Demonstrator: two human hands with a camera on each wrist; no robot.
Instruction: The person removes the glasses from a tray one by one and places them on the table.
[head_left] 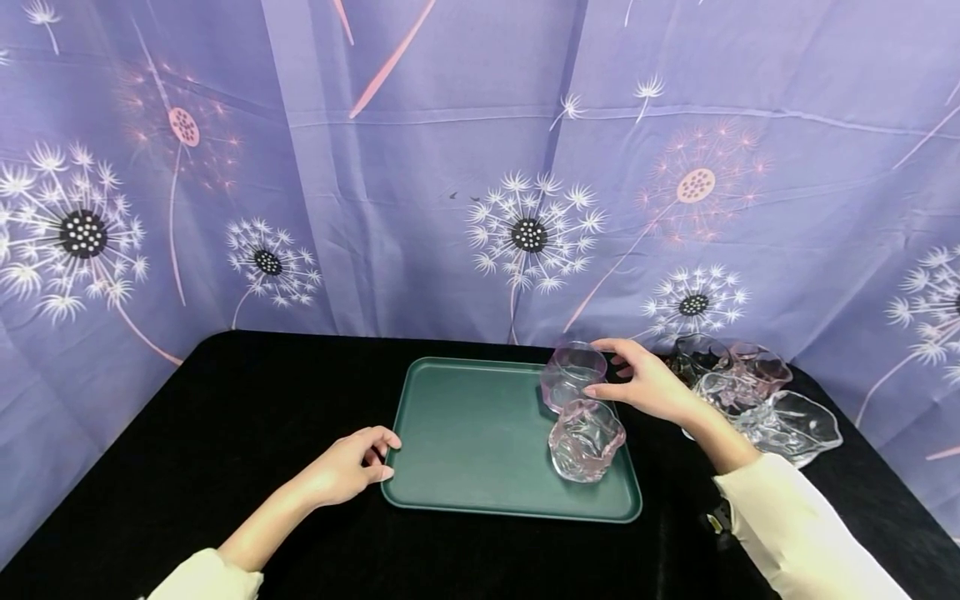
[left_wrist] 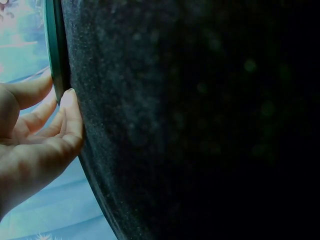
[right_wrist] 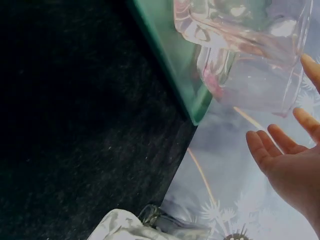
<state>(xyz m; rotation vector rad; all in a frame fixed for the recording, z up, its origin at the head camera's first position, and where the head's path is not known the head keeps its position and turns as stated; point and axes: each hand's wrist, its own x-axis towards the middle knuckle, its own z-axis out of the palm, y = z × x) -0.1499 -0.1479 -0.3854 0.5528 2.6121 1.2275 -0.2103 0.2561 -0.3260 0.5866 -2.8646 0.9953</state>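
Note:
A green tray (head_left: 480,433) lies on a black-covered table. My left hand (head_left: 354,467) rests its fingertips against the tray's left rim, fingers loosely bent; the left wrist view shows the fingertips (left_wrist: 69,97) at that rim. On the tray's right side stand two clear, pink-tinted glasses: a smooth-rimmed purplish glass (head_left: 573,375) at the back corner and a wavy glass (head_left: 587,442) in front of it. My right hand (head_left: 648,379) is at the right side of the back glass, thumb and fingers spread. In the right wrist view its fingers (right_wrist: 285,137) are apart from the glass.
Several glasses, among them a dark glass (head_left: 699,357), a pinkish glass (head_left: 761,367) and a flared clear glass (head_left: 798,425), crowd together on the table right of my right forearm. A purple dandelion-print curtain (head_left: 420,208) hangs behind the table.

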